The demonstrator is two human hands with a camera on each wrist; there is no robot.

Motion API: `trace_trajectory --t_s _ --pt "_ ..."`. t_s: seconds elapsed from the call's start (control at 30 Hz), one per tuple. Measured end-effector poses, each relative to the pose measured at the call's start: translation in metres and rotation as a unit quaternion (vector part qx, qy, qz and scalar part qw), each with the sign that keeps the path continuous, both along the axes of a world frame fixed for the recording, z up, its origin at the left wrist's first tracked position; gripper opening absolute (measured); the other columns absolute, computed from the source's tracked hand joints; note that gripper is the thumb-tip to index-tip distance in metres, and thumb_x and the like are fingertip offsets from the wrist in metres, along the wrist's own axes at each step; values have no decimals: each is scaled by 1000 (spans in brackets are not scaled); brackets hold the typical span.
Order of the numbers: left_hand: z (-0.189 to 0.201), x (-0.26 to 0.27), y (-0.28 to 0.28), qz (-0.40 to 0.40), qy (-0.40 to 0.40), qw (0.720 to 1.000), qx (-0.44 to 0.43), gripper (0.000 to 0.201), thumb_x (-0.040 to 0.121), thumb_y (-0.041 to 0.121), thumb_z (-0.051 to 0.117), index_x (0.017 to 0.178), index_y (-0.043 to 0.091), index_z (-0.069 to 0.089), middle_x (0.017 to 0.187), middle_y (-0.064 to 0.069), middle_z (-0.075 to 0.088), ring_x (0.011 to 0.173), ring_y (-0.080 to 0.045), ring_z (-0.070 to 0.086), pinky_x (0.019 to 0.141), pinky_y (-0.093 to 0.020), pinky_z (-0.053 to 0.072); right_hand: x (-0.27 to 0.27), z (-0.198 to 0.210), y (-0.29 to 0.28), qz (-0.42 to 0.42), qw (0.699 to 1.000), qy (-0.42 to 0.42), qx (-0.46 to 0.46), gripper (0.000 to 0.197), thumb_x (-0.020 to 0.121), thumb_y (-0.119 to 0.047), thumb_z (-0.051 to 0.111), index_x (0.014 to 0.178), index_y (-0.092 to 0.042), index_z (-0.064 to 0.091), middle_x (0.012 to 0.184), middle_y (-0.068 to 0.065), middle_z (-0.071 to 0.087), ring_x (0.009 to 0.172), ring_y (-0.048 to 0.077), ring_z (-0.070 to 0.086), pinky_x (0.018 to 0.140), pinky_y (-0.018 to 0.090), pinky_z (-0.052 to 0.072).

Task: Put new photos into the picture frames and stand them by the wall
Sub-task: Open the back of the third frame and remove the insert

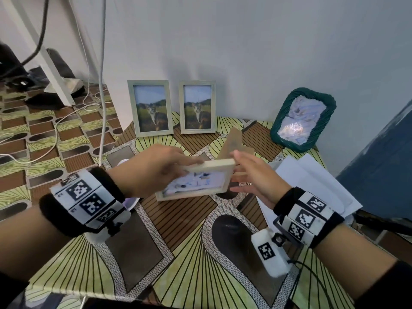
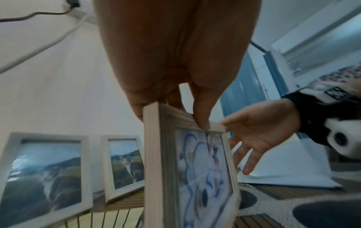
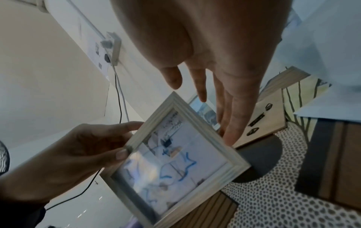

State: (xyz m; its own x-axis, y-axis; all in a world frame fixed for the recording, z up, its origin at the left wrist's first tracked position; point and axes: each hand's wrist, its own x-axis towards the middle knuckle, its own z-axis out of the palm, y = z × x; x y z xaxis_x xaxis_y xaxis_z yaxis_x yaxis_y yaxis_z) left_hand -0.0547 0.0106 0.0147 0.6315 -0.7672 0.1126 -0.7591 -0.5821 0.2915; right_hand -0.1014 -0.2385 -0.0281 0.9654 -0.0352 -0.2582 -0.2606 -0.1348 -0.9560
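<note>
My left hand (image 1: 156, 172) grips a pale wooden picture frame (image 1: 196, 181) by its left end, thumb on the front rim and fingers behind, above the table. The frame (image 3: 175, 162) shows a pale photo with blue lines behind glass. My right hand (image 1: 249, 175) is beside the frame's right end with fingers (image 3: 232, 123) straight and spread, holding nothing. A wooden backing board (image 3: 261, 121) with metal clips lies behind the right hand. Two grey frames with cat photos (image 1: 150, 108) (image 1: 198, 107) stand against the wall, and a green woven frame (image 1: 301, 119) leans there at the right.
The table has a patterned green and brown cloth (image 1: 189, 253). White sheets of paper (image 1: 312, 181) lie at the right edge. Cables (image 1: 101, 85) hang down the wall at the left, over the patterned floor. A blue surface (image 1: 383, 166) stands at the far right.
</note>
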Motion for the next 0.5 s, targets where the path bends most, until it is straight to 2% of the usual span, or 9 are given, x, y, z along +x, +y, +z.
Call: trace_trajectory --t_s 0.07,0.1,0.13,0.2,0.27,0.33,0.37,0.43,0.5 --pt "-2 -6 -4 -60 -46 997 -3 44 96 13 56 138 26 56 101 7 66 81 -5 57 73 -20 49 -4 -2 -3 6 1000 -6 0 36 99 -47 45 111 -22 68 98 1 74 96 19 71 89 39 57" --pt "-3 -9 -4 -82 -57 995 -16 43 95 13 59 137 23 58 100 9 65 80 -4 56 73 -18 49 -8 -4 -4 6 1000 -15 -4 36 99 -47 47 106 -21 71 98 2 74 99 20 69 90 36 56" --pt "-6 -11 -2 -100 -60 993 -32 41 95 15 61 135 21 60 99 11 65 79 -2 55 73 -14 47 -12 -6 -6 7 1000 -28 -8 37 97 -47 50 102 -20 74 99 3 73 101 20 68 89 32 56" --pt "-12 -16 3 -107 -39 992 -52 40 91 27 68 131 22 63 100 13 69 80 -1 62 73 -14 49 -23 -11 -9 26 997 -61 -48 36 91 -51 58 98 -22 77 101 3 72 100 18 67 90 30 55" --pt "-23 -22 9 -94 0 994 -58 45 85 37 75 128 26 65 101 15 72 82 3 66 74 -12 50 -33 -17 -13 61 986 -81 -136 36 81 -52 70 103 -25 76 100 -4 73 97 12 67 93 34 54" --pt "-39 -31 12 -83 -6 996 -33 47 80 35 80 124 27 68 101 12 73 83 2 67 75 -18 54 -39 -24 -13 76 977 -62 -187 52 69 -49 81 113 -22 73 108 -10 71 101 5 65 96 34 53" --pt "-49 -35 13 -84 -28 996 -7 44 79 33 80 122 25 69 100 9 73 84 -5 68 74 -26 56 -41 -26 -11 80 975 -52 -198 59 65 -47 85 116 -20 71 113 -10 69 104 4 65 97 34 53" --pt "-65 -43 12 -88 -60 993 56 39 81 33 76 118 23 69 102 3 71 91 -18 67 76 -33 54 -44 -33 -7 90 972 -46 -213 66 63 -39 88 121 -15 68 118 -6 67 107 7 64 98 34 52" --pt "-74 -48 8 -87 -52 989 107 35 85 37 68 118 24 66 107 4 68 97 -18 64 81 -36 51 -46 -38 -3 103 964 -49 -242 72 63 -35 90 126 -12 65 124 -2 65 109 9 62 97 34 53"
